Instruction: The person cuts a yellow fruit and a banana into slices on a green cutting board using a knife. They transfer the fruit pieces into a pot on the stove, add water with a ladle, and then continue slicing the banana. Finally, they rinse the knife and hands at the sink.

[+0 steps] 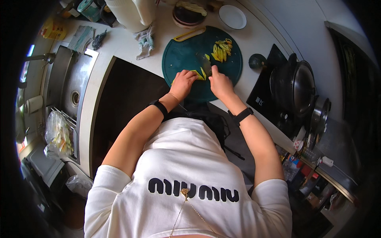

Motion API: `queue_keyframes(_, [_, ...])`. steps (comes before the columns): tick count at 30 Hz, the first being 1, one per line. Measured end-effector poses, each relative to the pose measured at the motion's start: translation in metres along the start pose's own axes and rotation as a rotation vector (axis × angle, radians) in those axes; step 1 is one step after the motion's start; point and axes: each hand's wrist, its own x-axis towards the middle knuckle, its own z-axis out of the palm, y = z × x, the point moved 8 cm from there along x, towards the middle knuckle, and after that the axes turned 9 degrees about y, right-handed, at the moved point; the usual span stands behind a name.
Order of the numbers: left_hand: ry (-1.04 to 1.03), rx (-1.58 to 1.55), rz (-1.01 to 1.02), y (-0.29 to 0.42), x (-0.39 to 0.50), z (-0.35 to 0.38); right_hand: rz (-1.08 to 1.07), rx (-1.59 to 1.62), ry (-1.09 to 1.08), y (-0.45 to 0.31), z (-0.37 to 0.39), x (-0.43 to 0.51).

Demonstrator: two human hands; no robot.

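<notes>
A round dark green cutting board with a yellow-rimmed handle slot lies before me. My left hand presses a piece of yellow-green vegetable against the board, fingertips bent over it. In my right hand is a knife; its blurred blade points away from me, and the fist hides its handle. One thin slice stands between the left fingers and the blade. Another small slice is by the blade's far part. Farther right on the board is a pile of cut yellow-green strips.
Behind the board stand a dark-filled bowl and a white bowl. A dark round object and a lidded pot on a black cooktop are at right. At left are a white pitcher, a cloth and a sink.
</notes>
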Motion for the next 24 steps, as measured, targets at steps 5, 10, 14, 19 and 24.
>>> queue_keyframes(5, [-0.006,0.006,-0.004,0.000,0.000,0.001,-0.005,-0.094,-0.054,0.003,0.016,-0.030])
queue_keyframes(10, [0.019,-0.031,0.042,-0.001,-0.002,-0.003,0.014,-0.073,0.035,0.001,0.023,-0.019])
queue_keyframes(14, [0.054,-0.035,0.046,-0.002,-0.001,-0.001,0.076,0.006,0.139,0.007,-0.002,-0.007])
queue_keyframes(19, [0.065,-0.024,0.008,0.000,0.005,0.008,-0.027,-0.102,-0.059,-0.013,-0.003,-0.023])
queue_keyframes(24, [0.027,0.005,-0.014,-0.002,0.007,0.012,0.004,-0.136,-0.194,-0.016,0.005,-0.025])
